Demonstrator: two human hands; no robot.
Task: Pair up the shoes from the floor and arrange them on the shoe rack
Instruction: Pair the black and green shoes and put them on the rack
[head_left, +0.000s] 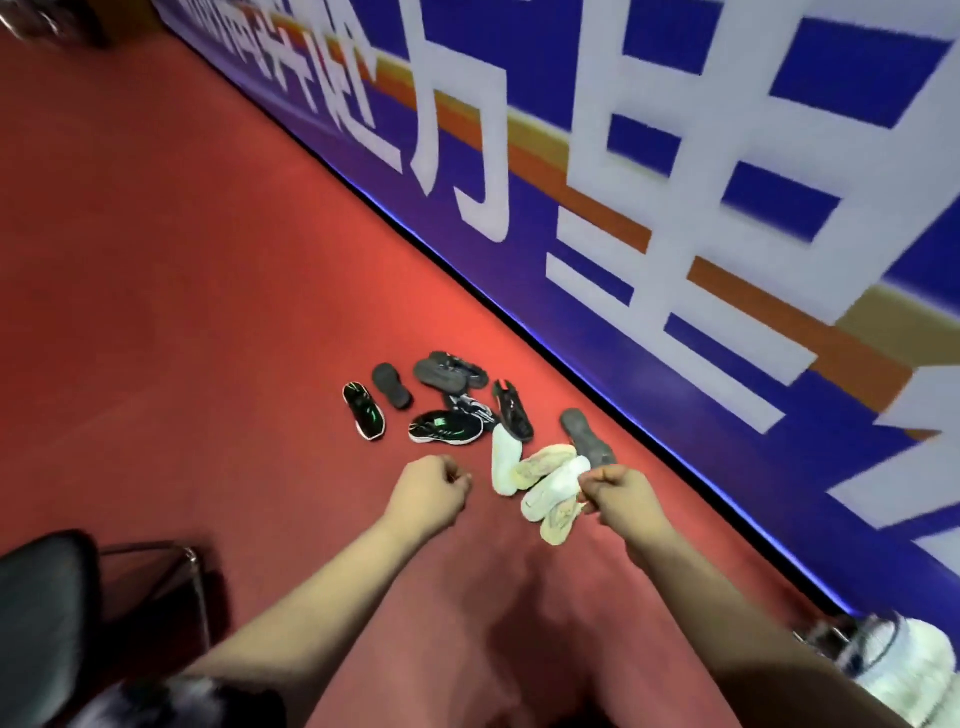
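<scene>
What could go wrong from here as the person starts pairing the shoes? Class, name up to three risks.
1. The dark shoes lie heaped and overlapping, some sole up, so look-alikes may get mismatched.
2. The white shoes overlap right by the right hand; lifting one may drag or tip the others.
3. No rack is in view, so shoes might be dropped while being carried to it.

The smooth red floor is lit brightest mid-frame and crossed by soft shadows near the bottom. The blue banner wall with white characters is smeared by motion blur; the scattered dark and white shoes are softened.
</scene>
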